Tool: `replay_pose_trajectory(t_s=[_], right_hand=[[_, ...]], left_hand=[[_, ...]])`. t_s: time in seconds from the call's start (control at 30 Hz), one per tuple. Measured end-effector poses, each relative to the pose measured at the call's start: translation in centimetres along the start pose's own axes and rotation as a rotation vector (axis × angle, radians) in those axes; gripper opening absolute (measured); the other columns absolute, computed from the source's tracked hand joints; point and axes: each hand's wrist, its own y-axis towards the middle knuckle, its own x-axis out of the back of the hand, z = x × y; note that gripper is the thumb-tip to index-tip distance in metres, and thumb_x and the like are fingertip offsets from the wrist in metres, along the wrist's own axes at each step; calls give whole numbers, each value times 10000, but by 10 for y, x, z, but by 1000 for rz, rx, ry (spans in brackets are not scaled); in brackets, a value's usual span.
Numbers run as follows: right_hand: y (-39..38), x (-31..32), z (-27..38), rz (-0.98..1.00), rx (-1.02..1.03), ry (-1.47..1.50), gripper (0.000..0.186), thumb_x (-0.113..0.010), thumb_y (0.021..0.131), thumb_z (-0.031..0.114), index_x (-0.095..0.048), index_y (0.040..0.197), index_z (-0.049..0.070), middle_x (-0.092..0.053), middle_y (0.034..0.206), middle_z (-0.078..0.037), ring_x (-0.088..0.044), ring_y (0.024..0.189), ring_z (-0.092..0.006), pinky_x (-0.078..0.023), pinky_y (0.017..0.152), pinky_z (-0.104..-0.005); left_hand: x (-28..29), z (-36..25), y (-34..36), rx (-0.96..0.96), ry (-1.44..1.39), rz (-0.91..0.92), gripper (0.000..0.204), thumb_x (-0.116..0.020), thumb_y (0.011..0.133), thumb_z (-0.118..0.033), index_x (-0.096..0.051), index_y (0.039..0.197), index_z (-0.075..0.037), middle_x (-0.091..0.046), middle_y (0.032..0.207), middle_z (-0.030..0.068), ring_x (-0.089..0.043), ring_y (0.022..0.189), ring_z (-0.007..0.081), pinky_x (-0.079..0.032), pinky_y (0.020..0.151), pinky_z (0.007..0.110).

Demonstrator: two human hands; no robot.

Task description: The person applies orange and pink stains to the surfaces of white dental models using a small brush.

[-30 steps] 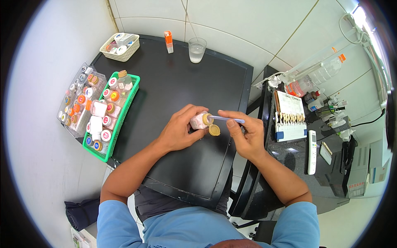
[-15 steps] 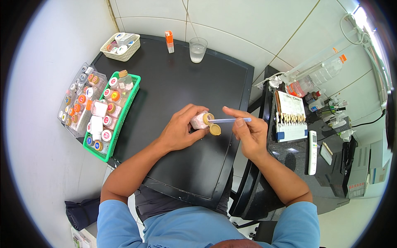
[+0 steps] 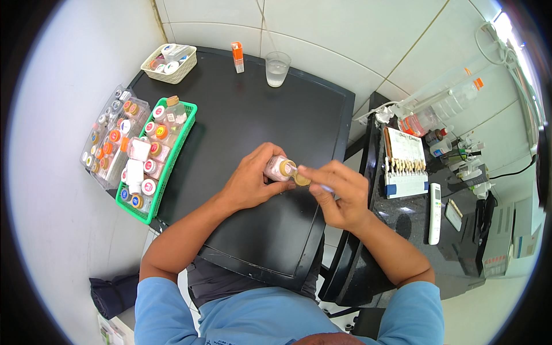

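Over the near part of the black table, my left hand [image 3: 248,179] is wrapped round a small clear bottle [image 3: 275,168] of pale pink powder, tilted with its mouth to the right. Its gold flip lid [image 3: 302,180] hangs open below the mouth. My right hand [image 3: 342,194] pinches a thin pale stick [image 3: 326,188] whose far end reaches the bottle's mouth. The fingers cover most of the stick, so how deep its tip goes cannot be seen.
A green basket [image 3: 185,138] of capped bottles stands on the left beside a clear rack [image 3: 92,135] of more bottles. Further back are a cream basket [image 3: 183,73], an orange-white box [image 3: 237,57] and a glass [image 3: 276,72] of cloudy liquid. A shade guide [image 3: 405,167] and white remote [image 3: 434,213] lie right.
My right hand has slid left along the stick, its fingers now close to the bottle's mouth. The bottle in my left hand has turned slightly.
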Motion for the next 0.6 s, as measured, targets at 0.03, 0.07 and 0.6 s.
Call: replay_pose_trajectory(t_s=[0.03,0.07,0.6], right_hand=[[1,-2,0,15,21,-44,289,-767,1014,24,-813,1300,13,-760,900,-109,-688,710,-187,-532,633,-321],[1,-3,-1,29,42,-88,273,-774,1001,18,-816,1271,12,-758,908,-118,-700,727,-217,-543,644,-336],[-5,-10,1,-43,-127,68,194,-653,1110,52,-798,1204,-35,-779,935,-125,-681,750,-183,-523,668,-314]], left_hand=[[-1,2,0,-6,-10,1,542,-987,844,-184,-643,1237,-40,-695,1135,93,-720,939,211,-595,697,340],[-1,2,0,-13,-20,1,552,-997,838,-196,-633,1223,-42,-697,1124,95,-723,938,215,-599,699,347],[-3,7,-3,-4,-86,98,701,-1006,856,-238,-459,1260,-67,-738,1105,165,-768,1009,312,-603,862,442]])
